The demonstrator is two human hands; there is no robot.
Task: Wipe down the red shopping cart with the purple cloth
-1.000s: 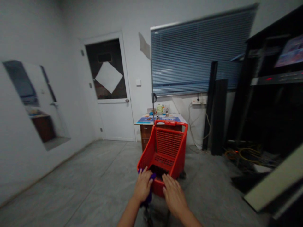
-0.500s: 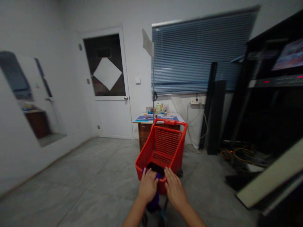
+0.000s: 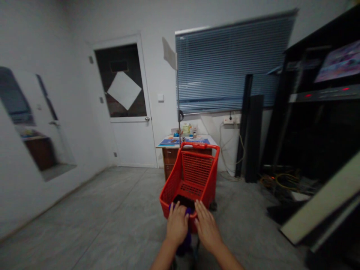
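A small red plastic shopping cart (image 3: 198, 165) stands in front of me on the grey floor, its basket facing me. My left hand (image 3: 177, 224) is at the near rim, its fingers curled over a purple cloth (image 3: 184, 243) that hangs down outside the basket. Beside it, my right hand (image 3: 207, 225) lies against the rim's right part with fingers stretched out and close together. Something dark (image 3: 184, 201) lies inside the basket near the rim; what it is I cannot make out.
Behind the cart is a desk (image 3: 168, 155) with small items on top. A flag on a pole (image 3: 177, 97) rises beside it. A black rack (image 3: 298, 123) with a screen, cables (image 3: 284, 182) and a leaning pale board (image 3: 317, 206) are at right. A door (image 3: 129, 142) is at left.
The view has shifted slightly to the right, so the door, desk and blinds sit a little further left. Both hands keep their places at the cart's rim.
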